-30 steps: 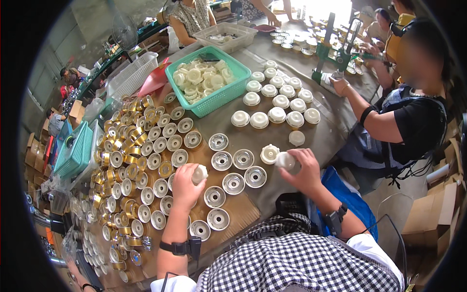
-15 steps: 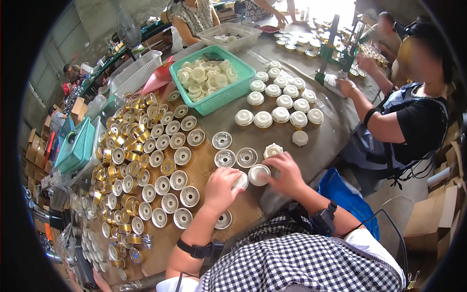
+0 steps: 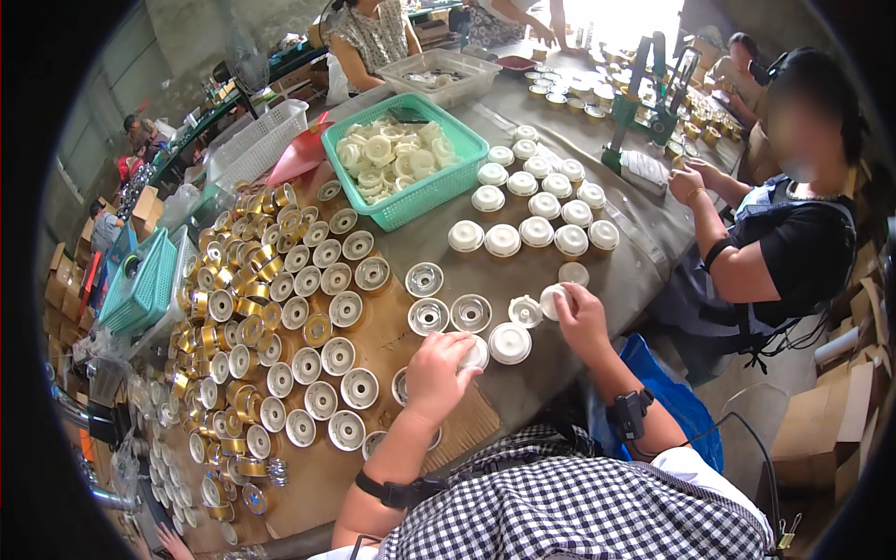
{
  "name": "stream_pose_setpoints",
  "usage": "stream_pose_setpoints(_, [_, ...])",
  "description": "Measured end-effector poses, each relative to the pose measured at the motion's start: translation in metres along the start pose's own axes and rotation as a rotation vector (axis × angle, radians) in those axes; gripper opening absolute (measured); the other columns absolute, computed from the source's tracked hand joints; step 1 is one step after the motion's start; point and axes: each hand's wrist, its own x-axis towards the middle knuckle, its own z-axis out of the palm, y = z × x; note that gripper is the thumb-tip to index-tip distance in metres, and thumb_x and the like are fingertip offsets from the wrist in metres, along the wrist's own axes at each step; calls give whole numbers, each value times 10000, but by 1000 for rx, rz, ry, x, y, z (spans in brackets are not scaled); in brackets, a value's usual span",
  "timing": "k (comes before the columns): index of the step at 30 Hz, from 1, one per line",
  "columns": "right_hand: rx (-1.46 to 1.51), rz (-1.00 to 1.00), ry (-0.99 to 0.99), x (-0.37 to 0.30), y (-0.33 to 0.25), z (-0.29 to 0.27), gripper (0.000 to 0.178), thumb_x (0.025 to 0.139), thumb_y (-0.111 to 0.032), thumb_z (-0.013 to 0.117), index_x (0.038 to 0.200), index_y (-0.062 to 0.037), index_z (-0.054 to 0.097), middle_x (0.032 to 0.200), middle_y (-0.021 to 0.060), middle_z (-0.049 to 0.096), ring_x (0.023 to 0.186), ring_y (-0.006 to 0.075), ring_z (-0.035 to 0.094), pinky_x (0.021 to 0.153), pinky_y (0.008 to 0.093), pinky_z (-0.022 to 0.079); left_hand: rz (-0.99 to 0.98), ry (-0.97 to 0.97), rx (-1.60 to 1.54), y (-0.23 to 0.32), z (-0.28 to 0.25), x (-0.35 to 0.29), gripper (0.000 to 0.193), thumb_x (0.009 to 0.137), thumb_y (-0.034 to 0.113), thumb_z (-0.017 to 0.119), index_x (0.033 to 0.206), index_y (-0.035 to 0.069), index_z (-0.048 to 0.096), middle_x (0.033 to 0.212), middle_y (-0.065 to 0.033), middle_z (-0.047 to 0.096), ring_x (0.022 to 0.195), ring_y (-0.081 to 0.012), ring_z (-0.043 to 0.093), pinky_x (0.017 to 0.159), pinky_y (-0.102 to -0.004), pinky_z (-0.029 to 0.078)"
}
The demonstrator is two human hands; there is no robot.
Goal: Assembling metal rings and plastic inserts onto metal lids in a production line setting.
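My left hand [image 3: 439, 375] curls round a white-capped round piece [image 3: 476, 353] on the table, its fingers covering the left part. Touching it on the right is another white-capped piece [image 3: 511, 343]. My right hand [image 3: 582, 322] pinches a white plastic cap [image 3: 553, 301], tilted, just above the table. Beside that cap lies a loose white cap [image 3: 525, 312] with a notched rim, and a further white cap [image 3: 573, 274] is beyond my fingers. Several uncapped metal cups with white rims, such as the cup [image 3: 470, 314], stand just past my left hand.
Many gold-sided cups [image 3: 247, 331] crowd the cardboard sheet [image 3: 308, 485] on the left. Behind stands a green basket [image 3: 411, 210] of translucent caps. White-capped pieces [image 3: 537, 231] stand in rows farther right. A co-worker [image 3: 747, 215] sits at the right near a green hand press [image 3: 644, 112].
My right hand has moved right, away from the capped piece, and now holds a white cap. My left hand stays round its piece. The co-worker's hands have drawn back from the press.
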Motion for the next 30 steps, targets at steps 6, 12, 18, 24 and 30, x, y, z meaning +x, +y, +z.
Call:
stream_pose_setpoints(6, [-465, -248, 186, -10, -4, -24, 424, 847, -175, 735, 1239, -44, 641, 1216, 190, 649, 1167, 386, 559, 1008, 449, 469, 24, -20, 0, 7, 9, 9, 477, 663, 177, 857, 1109, 63, 731, 1152, -42, 713, 1045, -255, 630, 943, -382, 523])
stream_pose_setpoints(12, [-517, -249, -97, -10, -1, -31, 541, 719, -177, 833, 1215, -69, 645, 1213, 167, 637, 1170, 371, 540, 1024, 439, 464, 55, -11, -20, 9, 18, 14, 476, 669, 198, 858, 1107, 63, 730, 1152, -39, 712, 1051, -257, 630, 949, -384, 520])
stream_pose_setpoints(18, [-334, -374, -85, 16, -79, -8, 507, 715, -230, 842, 1169, -85, 668, 1172, 136, 641, 1155, 334, 566, 971, 437, 500, 46, -38, -40, 8, 13, 9, 478, 700, 209, 848, 1135, 64, 717, 1191, -50, 697, 1085, -260, 620, 960, -390, 519])
stream_pose_setpoints(24, [-382, -479, -414, 24, -96, 61, 539, 685, -281, 884, 1160, -108, 696, 1147, 123, 634, 1129, 326, 578, 954, 446, 504, -10, -114, 9, 17, 6, 8, 454, 727, 240, 834, 1122, 60, 703, 1163, -127, 655, 1112, -313, 606, 929, -423, 530])
stream_pose_setpoints(30, [-144, -471, -355, 27, -82, 49, 564, 669, -227, 911, 1172, -92, 694, 1140, 119, 662, 1111, 315, 602, 957, 429, 507, 93, 7, -98, 20, -8, 7, 382, 778, 241, 810, 1072, 29, 692, 1156, -100, 674, 1044, -308, 633, 881, -417, 541])
